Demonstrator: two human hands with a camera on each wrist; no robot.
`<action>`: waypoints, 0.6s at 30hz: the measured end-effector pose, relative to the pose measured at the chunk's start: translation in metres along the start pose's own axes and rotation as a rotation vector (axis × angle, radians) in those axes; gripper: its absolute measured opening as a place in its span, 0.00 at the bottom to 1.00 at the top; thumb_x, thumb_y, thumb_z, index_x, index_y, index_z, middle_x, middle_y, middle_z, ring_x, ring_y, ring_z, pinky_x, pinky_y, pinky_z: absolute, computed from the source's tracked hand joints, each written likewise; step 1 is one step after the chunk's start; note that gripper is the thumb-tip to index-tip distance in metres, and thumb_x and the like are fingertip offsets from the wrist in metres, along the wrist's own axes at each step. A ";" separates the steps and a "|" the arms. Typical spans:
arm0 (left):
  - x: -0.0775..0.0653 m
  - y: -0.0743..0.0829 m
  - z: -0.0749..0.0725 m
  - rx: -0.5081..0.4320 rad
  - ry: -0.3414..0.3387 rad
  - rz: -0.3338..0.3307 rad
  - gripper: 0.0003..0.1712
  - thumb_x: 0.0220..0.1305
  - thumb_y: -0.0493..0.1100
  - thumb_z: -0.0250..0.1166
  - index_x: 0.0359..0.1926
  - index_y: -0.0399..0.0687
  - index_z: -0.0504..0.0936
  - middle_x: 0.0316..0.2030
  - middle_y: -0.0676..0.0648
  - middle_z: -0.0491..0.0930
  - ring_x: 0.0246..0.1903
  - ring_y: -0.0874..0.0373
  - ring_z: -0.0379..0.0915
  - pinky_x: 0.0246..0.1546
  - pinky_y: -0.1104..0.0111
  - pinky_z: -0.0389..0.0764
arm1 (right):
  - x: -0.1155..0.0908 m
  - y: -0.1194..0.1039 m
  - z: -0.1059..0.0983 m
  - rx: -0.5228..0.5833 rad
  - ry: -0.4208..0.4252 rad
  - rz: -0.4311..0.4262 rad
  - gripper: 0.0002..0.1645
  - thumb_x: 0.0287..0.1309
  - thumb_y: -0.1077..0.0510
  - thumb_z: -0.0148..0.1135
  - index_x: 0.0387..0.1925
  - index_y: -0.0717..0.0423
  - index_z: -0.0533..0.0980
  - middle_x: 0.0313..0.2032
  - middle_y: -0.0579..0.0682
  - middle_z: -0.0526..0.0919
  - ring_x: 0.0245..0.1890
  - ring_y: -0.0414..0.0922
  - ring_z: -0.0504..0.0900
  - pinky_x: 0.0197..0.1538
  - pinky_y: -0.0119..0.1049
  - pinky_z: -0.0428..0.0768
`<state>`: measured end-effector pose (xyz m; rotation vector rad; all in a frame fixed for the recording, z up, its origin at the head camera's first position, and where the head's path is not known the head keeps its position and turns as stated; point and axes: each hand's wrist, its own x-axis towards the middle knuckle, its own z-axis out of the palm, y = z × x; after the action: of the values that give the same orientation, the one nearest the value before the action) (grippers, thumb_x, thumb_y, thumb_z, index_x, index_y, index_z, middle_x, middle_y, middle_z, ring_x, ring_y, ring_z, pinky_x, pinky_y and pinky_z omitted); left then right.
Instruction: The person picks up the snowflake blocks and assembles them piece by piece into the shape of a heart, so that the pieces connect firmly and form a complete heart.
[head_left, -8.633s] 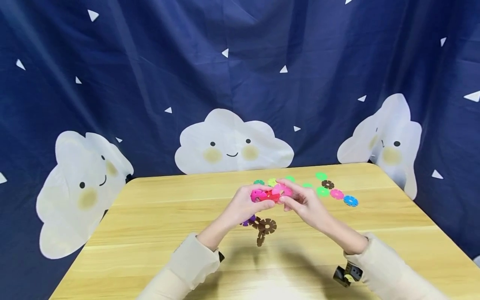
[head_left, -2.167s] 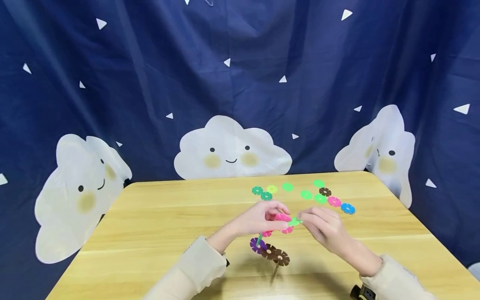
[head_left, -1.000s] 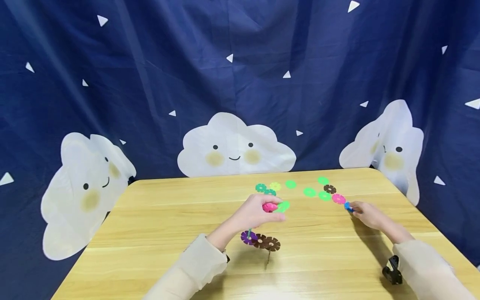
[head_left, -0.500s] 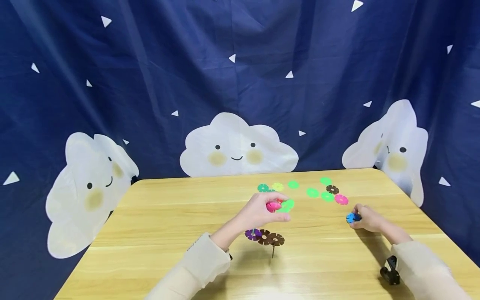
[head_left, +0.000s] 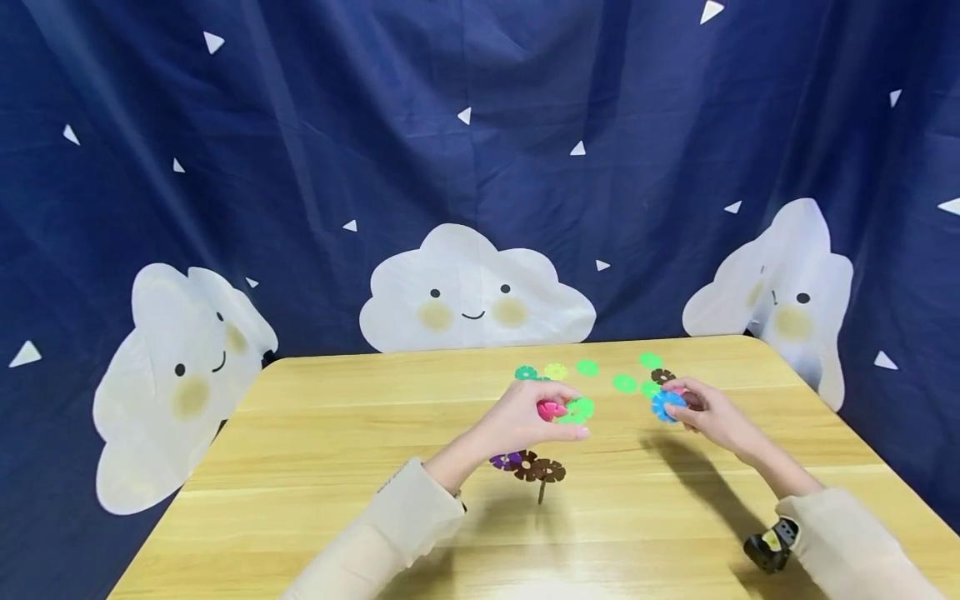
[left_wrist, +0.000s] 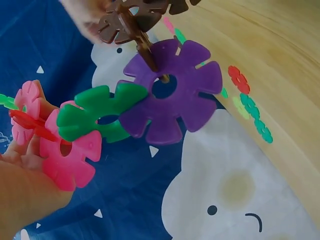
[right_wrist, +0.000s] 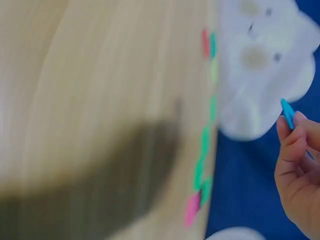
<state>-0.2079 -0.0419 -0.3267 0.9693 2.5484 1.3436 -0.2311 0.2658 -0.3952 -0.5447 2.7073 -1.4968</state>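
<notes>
My left hand [head_left: 517, 414] grips a chain of slotted plastic flower discs by its pink [head_left: 551, 410] end, raised over the table. A light green disc [head_left: 579, 410] sticks out between thumb and fingers. In the left wrist view, a red disc [left_wrist: 31, 123] joins two pink ones, followed by a green disc [left_wrist: 80, 116], a purple disc [left_wrist: 194, 75] and brown discs [left_wrist: 145, 21]. The brown discs [head_left: 550, 471] hang toward me below the hand. To the right, my right hand [head_left: 718, 422] pinches a single blue disc [head_left: 664, 406] between thumb and fingers, apart from the chain.
Loose discs lie toward the table's back: dark green [head_left: 525, 372], yellow [head_left: 556, 372], several light green [head_left: 625, 383] and a dark brown one [head_left: 663, 377]. A pink disc is mostly hidden behind my right hand. A blue cloud-print curtain [head_left: 465, 183] hangs behind the wooden table [head_left: 315, 433].
The light green disc joined the chain's pink end earlier. Since then my right hand has picked the blue disc off the table, lifted it and moved left. My left hand stays nearly still.
</notes>
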 end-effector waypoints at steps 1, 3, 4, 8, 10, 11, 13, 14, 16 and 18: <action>0.001 -0.001 0.001 0.000 0.002 -0.002 0.25 0.47 0.47 0.72 0.48 0.44 0.80 0.25 0.56 0.74 0.23 0.68 0.64 0.27 0.78 0.70 | 0.001 -0.009 0.003 0.015 0.002 -0.014 0.19 0.60 0.66 0.53 0.51 0.72 0.65 0.24 0.46 0.72 0.20 0.37 0.68 0.22 0.31 0.70; 0.002 -0.002 0.003 -0.003 0.008 -0.009 0.25 0.47 0.47 0.72 0.48 0.44 0.80 0.25 0.57 0.75 0.23 0.69 0.65 0.27 0.78 0.71 | 0.001 -0.025 0.010 0.072 0.002 -0.065 0.17 0.60 0.66 0.53 0.50 0.69 0.66 0.24 0.43 0.73 0.20 0.37 0.69 0.22 0.30 0.71; 0.002 -0.002 0.003 -0.003 0.012 -0.013 0.26 0.47 0.48 0.71 0.48 0.44 0.80 0.26 0.56 0.76 0.23 0.69 0.65 0.28 0.78 0.71 | 0.001 -0.033 0.014 0.110 -0.004 -0.085 0.17 0.60 0.66 0.53 0.50 0.67 0.67 0.25 0.43 0.74 0.21 0.36 0.70 0.23 0.29 0.71; 0.004 -0.005 0.006 0.003 0.030 -0.025 0.26 0.47 0.48 0.71 0.48 0.44 0.80 0.33 0.52 0.81 0.28 0.70 0.70 0.32 0.77 0.74 | -0.001 -0.065 0.030 0.274 -0.007 -0.218 0.16 0.59 0.70 0.52 0.49 0.61 0.70 0.27 0.42 0.76 0.22 0.38 0.74 0.26 0.28 0.75; 0.004 -0.005 0.006 0.014 0.035 -0.023 0.26 0.47 0.49 0.71 0.48 0.44 0.81 0.34 0.51 0.82 0.28 0.69 0.70 0.32 0.77 0.74 | -0.002 -0.079 0.037 0.309 0.006 -0.289 0.17 0.58 0.72 0.52 0.50 0.60 0.70 0.27 0.43 0.76 0.22 0.38 0.74 0.26 0.28 0.76; 0.004 -0.005 0.007 0.019 0.034 -0.021 0.26 0.47 0.49 0.71 0.48 0.44 0.80 0.33 0.51 0.82 0.27 0.69 0.70 0.31 0.77 0.74 | -0.004 -0.086 0.039 0.318 0.016 -0.319 0.18 0.57 0.73 0.52 0.49 0.60 0.71 0.27 0.43 0.76 0.22 0.38 0.74 0.26 0.29 0.76; 0.005 -0.004 0.007 0.023 0.029 -0.018 0.27 0.47 0.49 0.71 0.48 0.43 0.80 0.29 0.54 0.81 0.24 0.69 0.68 0.28 0.78 0.73 | -0.006 -0.095 0.044 0.314 0.039 -0.371 0.19 0.56 0.74 0.52 0.49 0.60 0.71 0.27 0.44 0.76 0.21 0.38 0.74 0.25 0.29 0.76; 0.005 -0.004 0.007 0.024 0.023 -0.018 0.27 0.47 0.49 0.71 0.48 0.43 0.80 0.25 0.55 0.79 0.21 0.69 0.66 0.25 0.78 0.72 | -0.007 -0.099 0.045 0.295 0.054 -0.394 0.19 0.55 0.75 0.52 0.49 0.61 0.71 0.26 0.44 0.76 0.21 0.37 0.74 0.25 0.29 0.75; 0.005 -0.002 0.007 0.026 0.009 -0.015 0.27 0.47 0.50 0.71 0.49 0.43 0.80 0.19 0.56 0.75 0.18 0.68 0.62 0.21 0.78 0.69 | -0.009 -0.104 0.049 0.226 0.095 -0.444 0.20 0.53 0.76 0.54 0.48 0.63 0.72 0.24 0.44 0.75 0.20 0.37 0.73 0.23 0.28 0.74; 0.004 0.000 0.007 0.014 0.003 -0.020 0.27 0.47 0.49 0.71 0.48 0.43 0.80 0.18 0.58 0.72 0.17 0.68 0.61 0.20 0.78 0.67 | -0.010 -0.107 0.051 0.133 0.150 -0.508 0.21 0.50 0.78 0.56 0.47 0.64 0.73 0.21 0.45 0.74 0.18 0.37 0.71 0.21 0.26 0.71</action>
<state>-0.2090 -0.0347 -0.3302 0.9422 2.5664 1.3250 -0.1817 0.1746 -0.3372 -1.2307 2.6731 -1.8700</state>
